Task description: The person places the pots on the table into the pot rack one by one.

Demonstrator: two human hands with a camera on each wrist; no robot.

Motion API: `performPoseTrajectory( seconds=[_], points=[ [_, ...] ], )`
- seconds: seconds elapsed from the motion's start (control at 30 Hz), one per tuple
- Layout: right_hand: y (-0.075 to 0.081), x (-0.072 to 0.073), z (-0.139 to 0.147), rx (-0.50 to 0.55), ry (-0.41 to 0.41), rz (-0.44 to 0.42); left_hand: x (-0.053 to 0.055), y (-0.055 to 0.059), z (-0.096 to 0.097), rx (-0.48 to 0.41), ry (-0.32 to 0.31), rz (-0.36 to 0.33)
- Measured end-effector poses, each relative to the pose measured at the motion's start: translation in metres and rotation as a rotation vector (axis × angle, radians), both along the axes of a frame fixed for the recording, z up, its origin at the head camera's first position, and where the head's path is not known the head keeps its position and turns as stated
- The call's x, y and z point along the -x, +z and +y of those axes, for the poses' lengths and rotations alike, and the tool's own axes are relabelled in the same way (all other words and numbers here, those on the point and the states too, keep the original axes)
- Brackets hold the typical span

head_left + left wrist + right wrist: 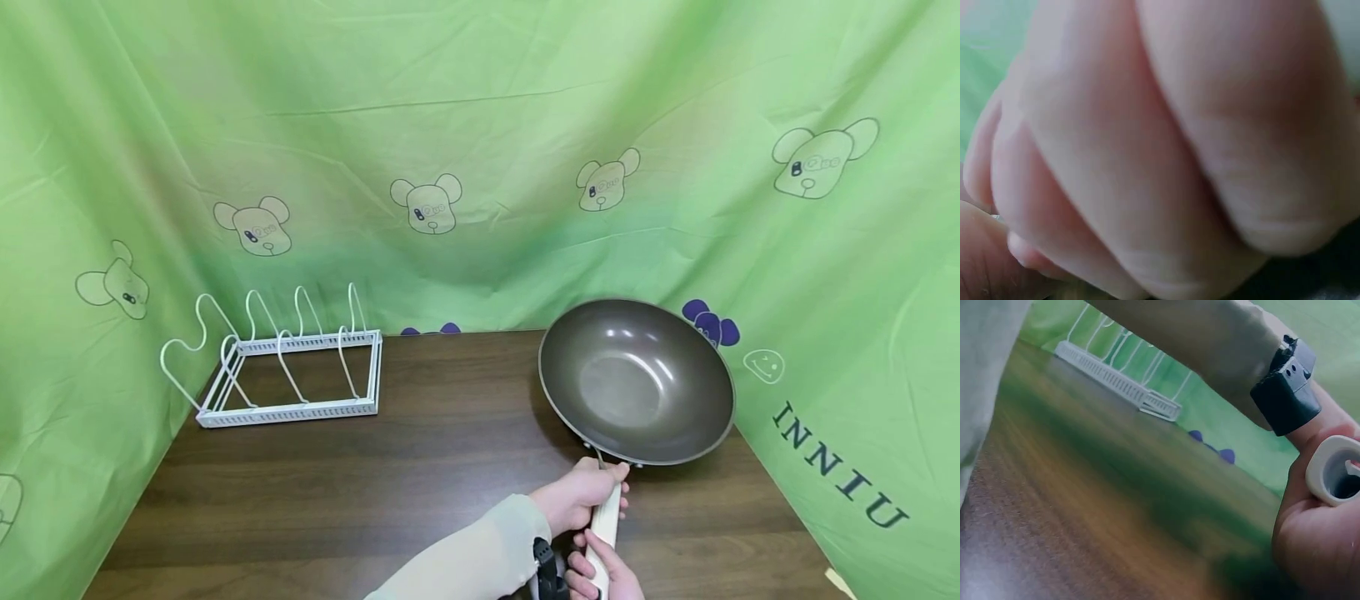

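Observation:
A dark wok [626, 383] with a pale handle [606, 521] is at the right of the head view, its inside facing up and tilted toward me. My left hand [588, 493] grips the handle close to the wok's rim. Lower down, near the handle's end, my right hand [609, 573] holds it too. In the right wrist view the hollow handle end [1329, 469] sticks out of the right hand [1316, 550]. Curled fingers of the left hand [1129, 150] fill the left wrist view. Whether the wok's base touches the table, I cannot tell.
A white wire rack [288, 411] with several upright loops stands on the brown wooden table [450, 500] at the left. Green patterned cloth [480, 125] hangs behind and along both sides. A black wrist strap [550, 569] sits on the left sleeve.

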State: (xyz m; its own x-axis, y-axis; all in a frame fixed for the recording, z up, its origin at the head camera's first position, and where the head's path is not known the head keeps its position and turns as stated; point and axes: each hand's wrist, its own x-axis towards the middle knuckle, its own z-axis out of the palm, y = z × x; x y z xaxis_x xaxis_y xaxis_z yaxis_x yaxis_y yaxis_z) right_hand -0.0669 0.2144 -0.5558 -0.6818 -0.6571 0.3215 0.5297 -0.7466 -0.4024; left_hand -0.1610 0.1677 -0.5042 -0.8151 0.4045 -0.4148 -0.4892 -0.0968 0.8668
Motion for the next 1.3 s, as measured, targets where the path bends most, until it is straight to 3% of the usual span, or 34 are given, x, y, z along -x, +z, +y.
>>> performPoseTrajectory(
  seconds=[0.23,0.43,0.73,0.87,1.03,1.3],
  points=[
    [-0.006,0.002,-0.002,0.012,0.047,0.014,0.001,-0.006,0.000,-0.024,-0.024,0.003],
    [-0.012,0.001,-0.003,0.017,0.025,-0.006,0.001,-0.010,-0.002,-0.021,-0.059,-0.007],
    [-0.017,0.002,-0.004,-0.003,-0.051,0.016,0.000,-0.010,-0.002,0.025,-0.043,0.016],
    [-0.016,0.000,-0.002,-0.028,-0.074,-0.016,-0.002,-0.009,-0.002,0.025,-0.042,0.010],
    [-0.014,-0.002,0.000,-0.068,-0.056,-0.070,-0.003,-0.008,-0.002,0.027,-0.043,0.010],
    [-0.013,0.000,0.001,-0.101,-0.052,-0.052,-0.004,-0.006,-0.001,0.033,-0.030,0.020]
  ],
)
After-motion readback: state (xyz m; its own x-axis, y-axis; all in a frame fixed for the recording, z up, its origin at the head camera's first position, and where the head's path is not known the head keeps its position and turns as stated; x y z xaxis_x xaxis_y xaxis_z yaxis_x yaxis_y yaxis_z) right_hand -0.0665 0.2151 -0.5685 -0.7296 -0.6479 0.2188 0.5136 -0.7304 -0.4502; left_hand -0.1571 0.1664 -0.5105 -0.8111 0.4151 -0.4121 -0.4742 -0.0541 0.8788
